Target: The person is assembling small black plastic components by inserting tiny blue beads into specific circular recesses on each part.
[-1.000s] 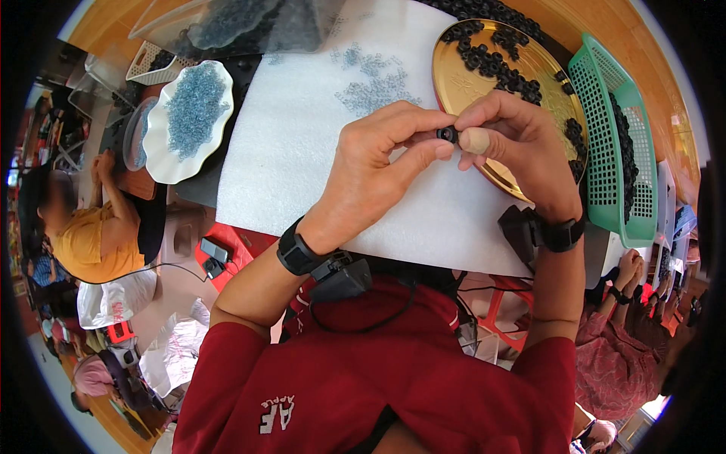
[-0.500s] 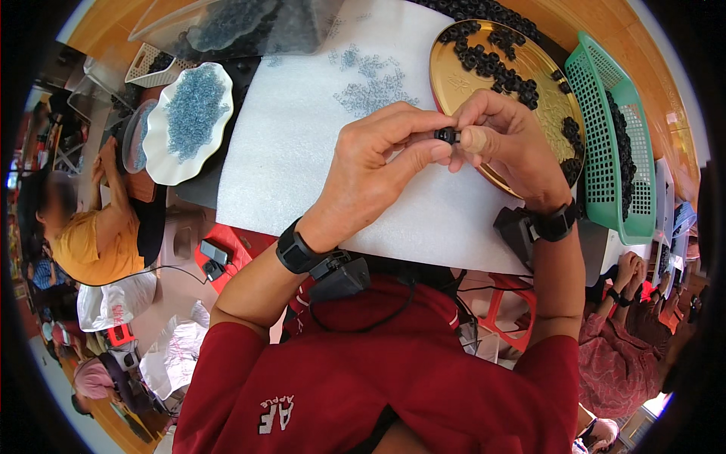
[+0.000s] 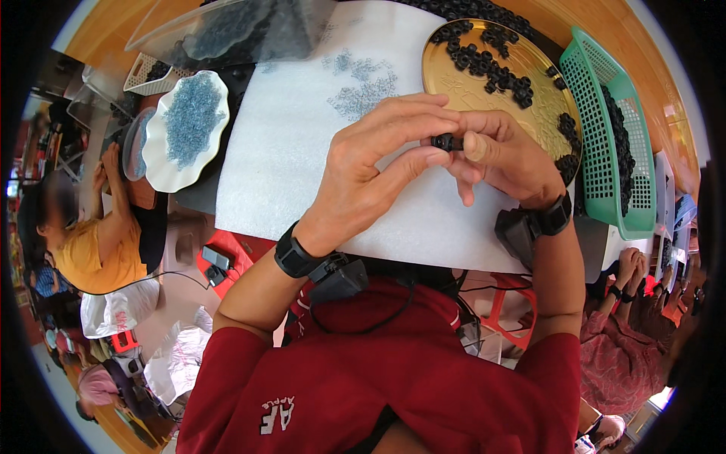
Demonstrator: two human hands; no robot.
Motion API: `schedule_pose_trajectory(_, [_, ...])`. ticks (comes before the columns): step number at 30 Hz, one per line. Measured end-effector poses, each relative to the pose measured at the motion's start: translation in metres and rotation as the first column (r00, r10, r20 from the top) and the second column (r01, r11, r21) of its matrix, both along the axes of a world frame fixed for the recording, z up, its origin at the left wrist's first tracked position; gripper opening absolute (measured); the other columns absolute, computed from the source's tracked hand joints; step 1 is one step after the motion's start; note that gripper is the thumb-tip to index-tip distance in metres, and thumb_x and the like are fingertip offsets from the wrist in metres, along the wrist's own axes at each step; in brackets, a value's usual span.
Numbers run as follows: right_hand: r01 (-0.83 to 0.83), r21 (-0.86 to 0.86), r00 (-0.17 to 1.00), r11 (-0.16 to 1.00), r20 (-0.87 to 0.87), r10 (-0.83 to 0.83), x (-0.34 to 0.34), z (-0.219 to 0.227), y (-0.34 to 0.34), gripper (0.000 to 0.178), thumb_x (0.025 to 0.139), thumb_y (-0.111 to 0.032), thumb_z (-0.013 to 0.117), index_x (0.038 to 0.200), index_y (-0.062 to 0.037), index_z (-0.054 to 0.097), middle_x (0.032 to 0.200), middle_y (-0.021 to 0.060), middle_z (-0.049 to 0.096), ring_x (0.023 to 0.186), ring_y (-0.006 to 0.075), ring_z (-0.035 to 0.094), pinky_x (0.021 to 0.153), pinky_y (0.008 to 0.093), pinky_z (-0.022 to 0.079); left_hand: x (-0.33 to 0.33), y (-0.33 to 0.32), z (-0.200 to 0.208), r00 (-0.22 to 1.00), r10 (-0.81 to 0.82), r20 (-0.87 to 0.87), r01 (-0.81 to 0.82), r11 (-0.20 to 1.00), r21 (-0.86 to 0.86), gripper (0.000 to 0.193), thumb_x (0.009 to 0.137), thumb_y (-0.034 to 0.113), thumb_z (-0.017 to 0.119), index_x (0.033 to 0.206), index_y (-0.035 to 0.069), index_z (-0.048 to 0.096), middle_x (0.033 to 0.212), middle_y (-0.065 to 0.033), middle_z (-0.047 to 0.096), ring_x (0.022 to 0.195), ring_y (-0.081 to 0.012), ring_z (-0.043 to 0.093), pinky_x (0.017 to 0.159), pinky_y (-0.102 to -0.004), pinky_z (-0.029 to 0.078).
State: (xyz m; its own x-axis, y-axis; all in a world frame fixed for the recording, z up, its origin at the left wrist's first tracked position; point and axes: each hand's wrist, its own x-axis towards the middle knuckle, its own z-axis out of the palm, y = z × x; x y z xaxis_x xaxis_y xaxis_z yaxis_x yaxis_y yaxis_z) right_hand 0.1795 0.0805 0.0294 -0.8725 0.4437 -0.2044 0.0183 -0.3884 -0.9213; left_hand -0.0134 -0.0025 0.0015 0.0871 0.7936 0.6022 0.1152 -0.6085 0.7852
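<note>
A small black ring-like part is held over the white foam sheet. Thumb and fingers of my left hand pinch it from the left. From the right, the thumb and index finger of my right hand close on its other end, while another of that hand's fingers hangs downward. My fingers partly hide the part. Beyond my left hand, small clear bluish pieces lie scattered on the foam. A round gold tray behind my right hand bears several similar black parts.
At right stands a green perforated basket of black parts. A white scalloped dish heaped with clear bluish pieces sits left, near a transparent bin. Co-workers sit on both sides, one in a yellow top. A red stool stands below the table edge.
My right hand's lower fingers have stretched out and dropped away from the part. Both hands remain at the black part in nearly the same place. The view has shifted slightly.
</note>
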Motion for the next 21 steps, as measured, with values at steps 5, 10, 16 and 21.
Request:
schedule_pose_trajectory(5, [0.002, 0.047, 0.999, 0.999, -0.038, 0.0, -0.002, -0.003, -0.002, 0.034, 0.091, -0.03, 0.063, 0.103, 0.0015, 0.063, 0.077, 0.0008, 0.056, 0.059, 0.0079, 0.053, 0.058, 0.0245, 0.052, 0.001, -0.003, 0.004, 1.0, 0.0, -0.01, 0.0, 1.0, -0.015, 0.027, 0.084, -0.001, 0.063, 0.111, 0.0, 0.065, 0.113, -0.0166, 0.064, 0.116, -0.0324, 0.057, 0.097, -0.0386, 0.046])
schedule_pose_trajectory(10, [0.025, 0.097, 0.995, 0.995, -0.097, -0.016, -0.006, -0.009, -0.007, 0.038, 0.09, -0.032, 0.065, 0.106, 0.0017, 0.061, 0.076, -0.0004, 0.055, 0.06, 0.0075, 0.05, 0.063, 0.0252, 0.05, 0.0, -0.004, 0.007, 0.998, 0.038, -0.043, -0.037, 0.999, 0.024, 0.026, 0.084, 0.001, 0.063, 0.11, -0.001, 0.066, 0.111, -0.0179, 0.065, 0.111, -0.0315, 0.06, 0.094, -0.0381, 0.049])
schedule_pose_trajectory(16, [0.109, 0.049, 0.988, 0.993, -0.115, -0.102, -0.014, -0.003, -0.017, 0.038, 0.091, -0.033, 0.063, 0.109, 0.001, 0.061, 0.076, -0.0017, 0.053, 0.064, 0.0063, 0.047, 0.064, 0.0269, 0.051, -0.001, -0.006, 0.008, 0.997, 0.069, -0.037, -0.068, 0.998, 0.008, 0.026, 0.085, 0.002, 0.062, 0.111, -0.001, 0.066, 0.112, -0.0184, 0.065, 0.11, -0.0304, 0.061, 0.093, -0.037, 0.049])
schedule_pose_trajectory(21, [0.056, -0.076, 0.987, 0.996, -0.144, -0.067, -0.012, -0.004, -0.015, 0.036, 0.094, -0.031, 0.059, 0.109, 0.0014, 0.059, 0.077, -0.0016, 0.051, 0.063, 0.0046, 0.047, 0.069, 0.0324, 0.056, 0.0, -0.004, 0.004, 1.0, -0.008, 0.019, 0.009, 1.0, -0.028, 0.031, 0.086, 0.001, 0.061, 0.117, -0.002, 0.061, 0.119, -0.0182, 0.06, 0.113, -0.0273, 0.057, 0.094, -0.0348, 0.048])
